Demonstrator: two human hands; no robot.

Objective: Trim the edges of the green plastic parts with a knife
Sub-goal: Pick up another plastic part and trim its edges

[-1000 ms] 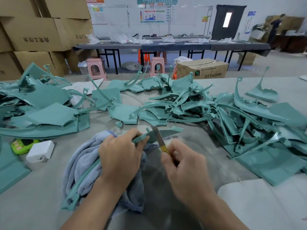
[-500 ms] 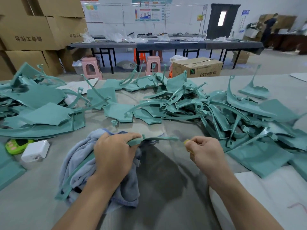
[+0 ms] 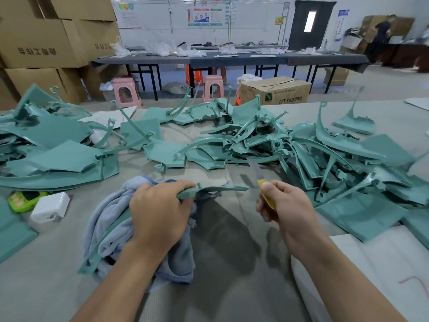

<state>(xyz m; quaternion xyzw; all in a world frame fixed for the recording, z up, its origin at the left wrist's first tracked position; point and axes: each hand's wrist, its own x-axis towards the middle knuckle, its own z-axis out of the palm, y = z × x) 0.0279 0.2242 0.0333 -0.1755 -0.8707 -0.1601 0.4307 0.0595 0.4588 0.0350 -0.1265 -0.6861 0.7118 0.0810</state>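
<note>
Knife (image 3: 259, 180) lifted off part (image 3: 222, 189), pile (image 3: 290, 145) behind.

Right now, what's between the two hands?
In the head view, the free tip of the green part held by the left hand, then the knife blade in the right hand.

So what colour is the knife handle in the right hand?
Yellow. The knife handle shows between the fingers of the right hand, seen in the head view, the only one.

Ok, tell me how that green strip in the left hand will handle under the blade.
The strip is thin and long and juts unsupported past the left hand, so it probably flexes away from the knife. It looks light. The cloth beneath may damp slipping.
</note>
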